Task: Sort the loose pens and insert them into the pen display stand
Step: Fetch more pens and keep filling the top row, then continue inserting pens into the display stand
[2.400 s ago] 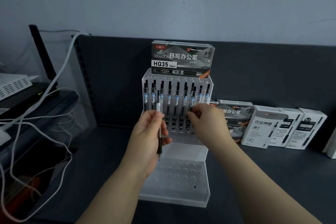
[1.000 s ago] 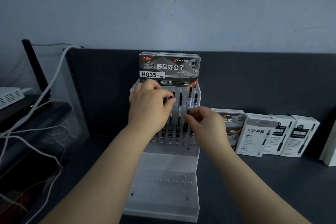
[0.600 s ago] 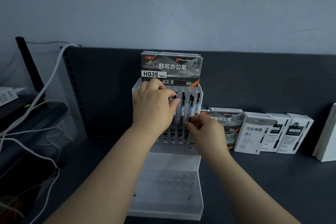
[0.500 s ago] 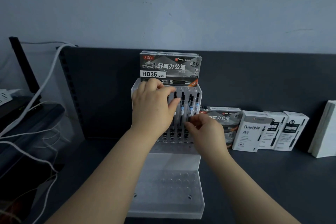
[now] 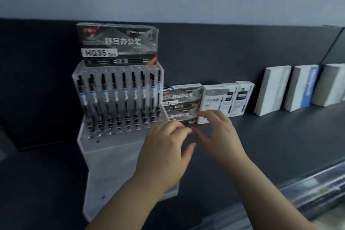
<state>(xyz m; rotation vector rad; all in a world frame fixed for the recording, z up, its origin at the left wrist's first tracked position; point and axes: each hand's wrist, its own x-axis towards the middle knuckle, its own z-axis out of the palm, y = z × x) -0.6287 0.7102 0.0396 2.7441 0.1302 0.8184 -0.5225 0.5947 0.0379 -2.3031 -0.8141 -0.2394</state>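
A clear acrylic pen display stand [image 5: 113,157] stands at the left on the dark shelf, with several black pens [image 5: 124,99] upright in its back rows. A grey HQ35 pen box [image 5: 119,43] sits on top of it. My left hand [image 5: 164,151] and my right hand [image 5: 218,134] hover close together in front of the stand's right side, fingers loosely curled, holding nothing. Both are off the stand. The frame is blurred.
To the right of the stand lie stacked grey pen boxes [image 5: 182,102], then white pen boxes [image 5: 226,99] leaning on the dark back panel. Further right stand taller white packs [image 5: 272,89]. A lighter ledge [image 5: 317,188] runs along the lower right.
Both hands have left the pens and pulled back down and right of the stand. The pen my left hand held earlier is no longer in it. My view swung to the right.
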